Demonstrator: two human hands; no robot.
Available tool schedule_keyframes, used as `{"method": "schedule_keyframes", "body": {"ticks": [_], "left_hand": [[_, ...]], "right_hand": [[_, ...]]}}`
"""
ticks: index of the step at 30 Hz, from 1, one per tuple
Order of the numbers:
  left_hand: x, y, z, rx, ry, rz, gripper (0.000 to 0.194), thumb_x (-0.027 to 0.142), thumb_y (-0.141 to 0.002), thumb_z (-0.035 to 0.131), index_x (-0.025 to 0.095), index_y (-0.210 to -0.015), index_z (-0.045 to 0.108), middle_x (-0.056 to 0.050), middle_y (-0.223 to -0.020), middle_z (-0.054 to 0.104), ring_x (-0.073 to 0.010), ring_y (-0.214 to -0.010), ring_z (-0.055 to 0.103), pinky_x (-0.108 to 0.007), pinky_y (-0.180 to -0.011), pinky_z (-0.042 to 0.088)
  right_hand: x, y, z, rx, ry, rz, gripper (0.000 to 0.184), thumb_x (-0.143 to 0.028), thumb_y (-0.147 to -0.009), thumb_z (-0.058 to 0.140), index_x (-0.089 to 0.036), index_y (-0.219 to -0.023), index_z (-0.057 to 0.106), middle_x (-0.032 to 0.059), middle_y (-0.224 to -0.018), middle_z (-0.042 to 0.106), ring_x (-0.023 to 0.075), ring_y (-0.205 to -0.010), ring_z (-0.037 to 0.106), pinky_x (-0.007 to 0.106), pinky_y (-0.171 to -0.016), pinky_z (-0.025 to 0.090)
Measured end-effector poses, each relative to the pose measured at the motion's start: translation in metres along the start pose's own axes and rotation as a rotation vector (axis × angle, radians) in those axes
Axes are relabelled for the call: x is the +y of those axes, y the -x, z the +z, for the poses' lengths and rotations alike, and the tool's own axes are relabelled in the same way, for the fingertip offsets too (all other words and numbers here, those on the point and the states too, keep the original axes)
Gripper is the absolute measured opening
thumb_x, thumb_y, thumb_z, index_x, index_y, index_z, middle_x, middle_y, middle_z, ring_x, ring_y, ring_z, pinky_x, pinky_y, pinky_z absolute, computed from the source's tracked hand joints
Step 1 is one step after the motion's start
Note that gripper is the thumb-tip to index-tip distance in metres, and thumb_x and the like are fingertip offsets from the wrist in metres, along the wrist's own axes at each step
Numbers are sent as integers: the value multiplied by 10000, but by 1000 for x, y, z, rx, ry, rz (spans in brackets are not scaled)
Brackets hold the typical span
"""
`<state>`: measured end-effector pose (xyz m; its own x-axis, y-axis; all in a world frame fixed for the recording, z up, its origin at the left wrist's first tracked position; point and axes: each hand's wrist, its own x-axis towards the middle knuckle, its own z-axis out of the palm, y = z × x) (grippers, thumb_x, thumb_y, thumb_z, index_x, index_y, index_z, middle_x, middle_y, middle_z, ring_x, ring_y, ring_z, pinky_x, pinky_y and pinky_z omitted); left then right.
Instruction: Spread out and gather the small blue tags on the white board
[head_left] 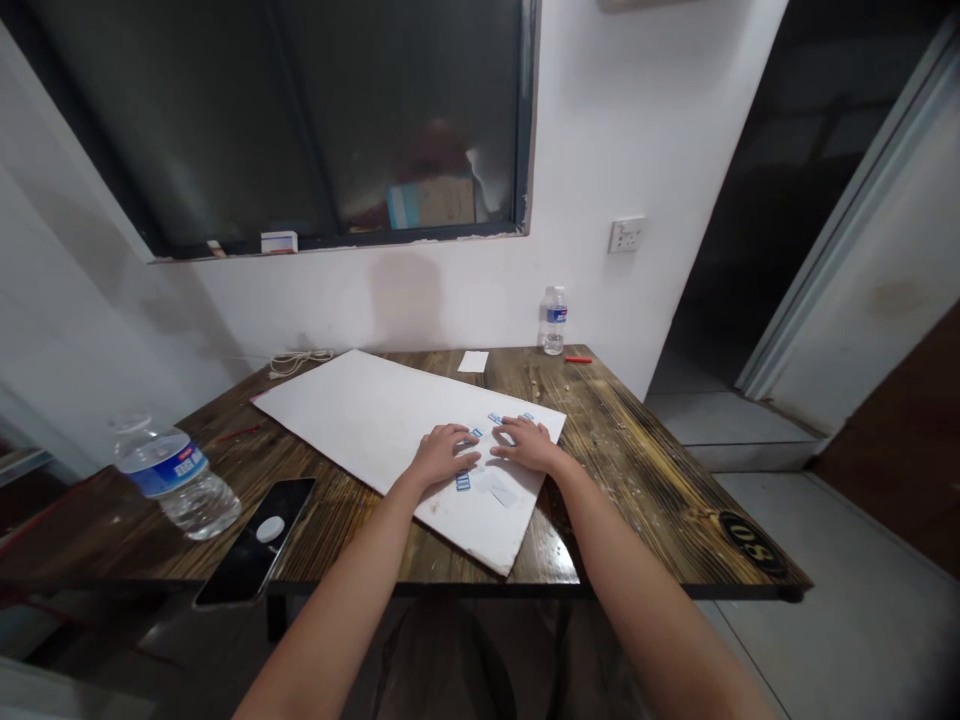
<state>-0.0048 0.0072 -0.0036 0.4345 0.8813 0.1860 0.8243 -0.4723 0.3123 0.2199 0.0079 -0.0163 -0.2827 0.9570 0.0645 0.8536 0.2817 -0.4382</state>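
Observation:
A white board point(360, 405) lies at an angle on the wooden table, with both my hands over its right part. My left hand point(444, 453) has its fingers apart, the tips close to a small blue-and-white piece point(475, 434). Another striped blue-and-white piece point(463, 482) lies just below that hand. Facing it, my right hand point(527, 446) is slightly curved, thumb and fingers apart. Beyond its fingers are two more small blue-marked pieces, one of them point(528, 416) near the board's edge. A pale slip point(502, 492) lies on the board below. Whether the fingertips touch anything is too small to tell.
On the table point(637, 480) stand a large water bottle point(176, 475) at left and a small bottle point(554, 322) at the back. A phone point(259, 545) with a white round cap point(270, 529) overhangs the front edge. Farther back are a cable point(300, 360), white paper point(473, 362) and a red pen point(578, 360).

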Motion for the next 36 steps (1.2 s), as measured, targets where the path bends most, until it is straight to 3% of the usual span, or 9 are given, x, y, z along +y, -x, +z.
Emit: {"method": "schedule_keyframes", "body": {"ticks": [4, 8, 12, 16, 22, 31, 36], "left_hand": [[-1, -3, 2, 55, 125, -4, 264, 401, -874, 563, 292, -1055, 722, -15, -1247, 644, -231, -1204, 525, -396, -1057, 390], [-8, -9, 9, 243, 440, -98, 272, 318, -887, 499, 208, -975, 732, -61, -1112, 701, -197, -1032, 629, -328, -949, 478], [-18, -13, 13, 378, 580, -257, 258, 276, -842, 508, 187, -954, 723, -63, -1004, 722, -182, -790, 663, -317, -768, 525], [-25, -12, 7, 536, 545, -339, 255, 234, -821, 483, 199, -915, 718, -46, -962, 730, -194, -854, 660, -316, -822, 497], [-31, -11, 3, 680, 627, -430, 253, 226, -783, 462, 191, -862, 700, -56, -968, 728, -214, -923, 646, -330, -863, 479], [-49, -13, 7, 768, 941, -562, 261, 173, -636, 482, 184, -810, 677, -55, -914, 720, -198, -918, 649, -328, -833, 497], [-52, -11, 4, 860, 1136, -612, 253, 140, -592, 469, 171, -779, 635, -42, -809, 697, -169, -883, 661, -304, -849, 487]], "right_hand": [[-1, -1, -1, 37, -27, 12, 517, -568, -880, 564, -311, -1329, 570, 65, -1528, 400, 305, -1423, 296, 556, -1121, 213], [-1, 0, -4, 100, -89, 5, 531, -542, -878, 578, -300, -1350, 554, 60, -1520, 411, 273, -1404, 328, 499, -1118, 253], [-3, 4, -8, 45, -108, -84, 830, -583, -661, 781, -337, -1401, 497, 55, -1567, 326, 335, -1447, 210, 557, -1132, 199], [-5, 10, -12, -72, -77, -181, 1110, -599, -467, 868, -372, -1454, 416, 56, -1614, 193, 407, -1466, 78, 631, -1125, 148], [-5, 15, -16, -146, -52, -213, 1180, -608, -443, 866, -400, -1484, 350, 35, -1633, 96, 432, -1467, -13, 654, -1124, 116], [-6, 9, -12, -61, -122, -203, 872, -571, -628, 807, -362, -1411, 485, 56, -1598, 247, 383, -1465, 113, 613, -1126, 164], [-2, 4, -7, 110, -157, -129, 580, -507, -775, 719, -323, -1311, 595, 56, -1504, 429, 316, -1408, 272, 534, -1105, 243]]}}
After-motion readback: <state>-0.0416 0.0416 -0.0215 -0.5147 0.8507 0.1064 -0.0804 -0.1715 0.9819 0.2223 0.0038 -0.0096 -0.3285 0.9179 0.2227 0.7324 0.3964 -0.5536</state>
